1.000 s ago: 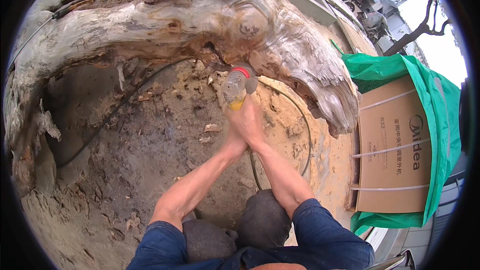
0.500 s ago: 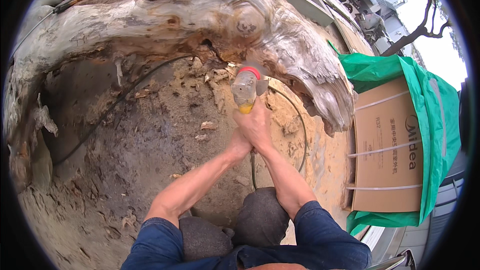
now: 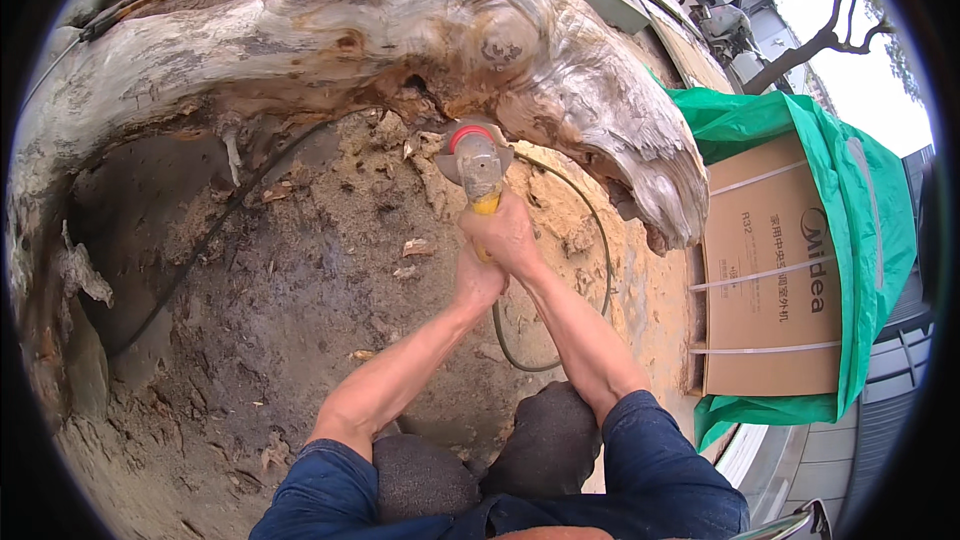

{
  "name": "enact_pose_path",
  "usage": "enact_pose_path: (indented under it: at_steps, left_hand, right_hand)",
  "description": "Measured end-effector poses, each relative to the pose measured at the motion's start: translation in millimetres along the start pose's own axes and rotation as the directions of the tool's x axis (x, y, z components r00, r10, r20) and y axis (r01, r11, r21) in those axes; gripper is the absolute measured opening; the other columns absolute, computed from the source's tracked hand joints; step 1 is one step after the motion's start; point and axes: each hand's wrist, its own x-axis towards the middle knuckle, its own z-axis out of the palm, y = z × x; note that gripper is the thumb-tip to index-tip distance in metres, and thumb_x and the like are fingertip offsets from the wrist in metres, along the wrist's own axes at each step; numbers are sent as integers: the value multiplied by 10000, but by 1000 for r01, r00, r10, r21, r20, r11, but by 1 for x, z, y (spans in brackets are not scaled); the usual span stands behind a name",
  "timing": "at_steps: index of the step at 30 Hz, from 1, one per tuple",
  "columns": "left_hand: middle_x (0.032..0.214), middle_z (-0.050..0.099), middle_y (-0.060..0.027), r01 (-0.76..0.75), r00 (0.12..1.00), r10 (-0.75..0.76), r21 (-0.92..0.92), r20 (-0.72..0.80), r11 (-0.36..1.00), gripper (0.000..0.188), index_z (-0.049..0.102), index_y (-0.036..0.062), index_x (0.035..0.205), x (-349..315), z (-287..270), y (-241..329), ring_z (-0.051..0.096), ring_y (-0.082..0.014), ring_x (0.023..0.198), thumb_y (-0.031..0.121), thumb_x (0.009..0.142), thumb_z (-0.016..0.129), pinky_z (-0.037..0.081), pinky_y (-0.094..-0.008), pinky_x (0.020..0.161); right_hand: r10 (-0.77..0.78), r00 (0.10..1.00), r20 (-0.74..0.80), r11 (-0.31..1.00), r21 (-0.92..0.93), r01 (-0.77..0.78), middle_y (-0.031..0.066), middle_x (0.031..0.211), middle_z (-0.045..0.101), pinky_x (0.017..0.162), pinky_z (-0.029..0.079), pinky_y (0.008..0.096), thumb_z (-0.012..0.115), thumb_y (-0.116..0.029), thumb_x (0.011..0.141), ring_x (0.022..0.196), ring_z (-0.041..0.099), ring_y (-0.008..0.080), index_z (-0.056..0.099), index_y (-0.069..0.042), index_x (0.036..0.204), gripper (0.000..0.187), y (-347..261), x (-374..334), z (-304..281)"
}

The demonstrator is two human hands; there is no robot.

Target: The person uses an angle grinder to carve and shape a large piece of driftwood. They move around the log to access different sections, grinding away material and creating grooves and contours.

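Observation:
Both my hands are closed around an angle grinder (image 3: 480,166) with a grey head, a red ring and a yellow body. My right hand (image 3: 507,232) wraps the yellow part just behind the head. Closer to me, my left hand (image 3: 482,276) grips the rear end, mostly covering it. The grinder's head is up by the underside of a big weathered, curved log (image 3: 590,90), beside a dark hollow in the wood. Whether the disc touches the wood is hard to see. A dark green cord (image 3: 607,270) loops to the right of my hands.
Wood chips (image 3: 417,247) and dust lie on the dirt ground (image 3: 300,310). A dark cable (image 3: 215,230) crosses at left. At right stands a strapped cardboard box (image 3: 765,305) under a green tarp (image 3: 872,240). My knees (image 3: 545,435) are close below my hands.
The grinder's head has swung left and turned, so its guard now shows on both sides. My hands have shifted slightly with it, still gripping. The view has moved a little.

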Motion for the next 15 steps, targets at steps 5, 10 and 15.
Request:
enact_pose_path:
  at_steps: [5, 10, 15]
  left_hand:
    - [1008, 740, -127, -100, 987, 104, 37, -123, 994, 317, 628, -34, 1195, 13, -12, -19, 726, -228, 941, 133, 934, 695, 562, -378, 761]
    - [1026, 748, -161, -105, 981, 121, 109, -155, 988, 367, 649, -27, 1186, 0, -28, -21, 733, -261, 982, 186, 901, 739, 560, -393, 823]
    - [1032, 750, -172, -186, 974, 209, 226, -85, 956, 355, 663, -20, 1152, 5, -29, -17, 728, -277, 1003, 207, 891, 744, 550, -404, 859]
  right_hand:
    - [109, 986, 126, 983, 136, -126, 64, 795, 675, 652, 511, 335, 733, -138, 771, 720, 635, 146, 673, 26, 947, 248, -15, 6, 9]
    - [141, 987, 81, 970, 187, -154, 87, 779, 701, 644, 513, 329, 748, -139, 733, 694, 658, 169, 691, -3, 868, 200, -14, -6, 24]
    - [141, 984, 110, 852, 493, -177, 100, 738, 680, 614, 503, 331, 714, -99, 712, 659, 649, 184, 666, -4, 828, 157, 3, 1, 14]
